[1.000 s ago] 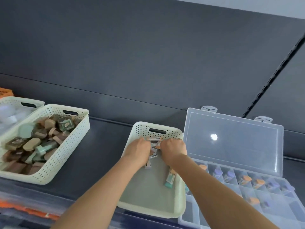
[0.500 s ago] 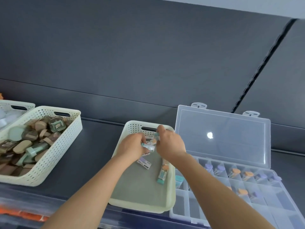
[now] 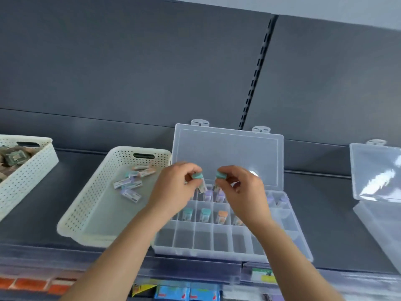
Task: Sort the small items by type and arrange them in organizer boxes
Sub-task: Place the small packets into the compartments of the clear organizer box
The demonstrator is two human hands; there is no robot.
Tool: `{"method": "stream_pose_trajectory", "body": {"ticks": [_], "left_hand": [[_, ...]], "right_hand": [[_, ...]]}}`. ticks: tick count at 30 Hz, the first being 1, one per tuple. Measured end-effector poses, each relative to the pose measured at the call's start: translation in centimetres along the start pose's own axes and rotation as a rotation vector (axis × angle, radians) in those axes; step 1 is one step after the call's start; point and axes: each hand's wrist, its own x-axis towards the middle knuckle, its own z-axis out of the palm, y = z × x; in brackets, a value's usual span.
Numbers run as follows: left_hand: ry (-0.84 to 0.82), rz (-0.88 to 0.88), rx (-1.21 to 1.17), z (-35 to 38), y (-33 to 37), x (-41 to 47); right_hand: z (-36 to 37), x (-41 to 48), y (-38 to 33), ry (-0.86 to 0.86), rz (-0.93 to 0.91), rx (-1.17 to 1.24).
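Now pinching a teal-capped item (image 3: 198, 176) in the fingers (image 3: 189, 168) of the left hand (image 3: 173, 192) and a second teal-capped item (image 3: 221, 175) in the fingers (image 3: 235, 170) of the right hand (image 3: 243, 192), both held above the back rows of the open organizer box (image 3: 217, 254). Lower down, two teal caps (image 3: 205, 211) and an orange cap (image 3: 222, 213) in separate middle-row compartments. Just left of the box, a cream basket (image 3: 82, 205) with loose items (image 3: 130, 185) at its far end.

Both forearms stretched forward, hands level and close together: left hand (image 3: 173, 190) pinches a teal-capped tube (image 3: 198, 176), right hand (image 3: 242, 187) pinches a second teal-capped tube (image 3: 221, 175).
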Motion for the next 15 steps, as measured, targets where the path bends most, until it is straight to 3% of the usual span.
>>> {"method": "stream_pose_trajectory", "body": {"ticks": [9,15], "left_hand": [[-0.168,0.164,0.024,8.5,7.7,-1.4],[-0.258,0.184,0.115,12.9,10.3,-1.6]], "right_hand": [[-8.1,-3.5,7.0,0.026,0.107,-0.070],[-11.0,-5.2,10.6,0.024,0.119,-0.163]]}}
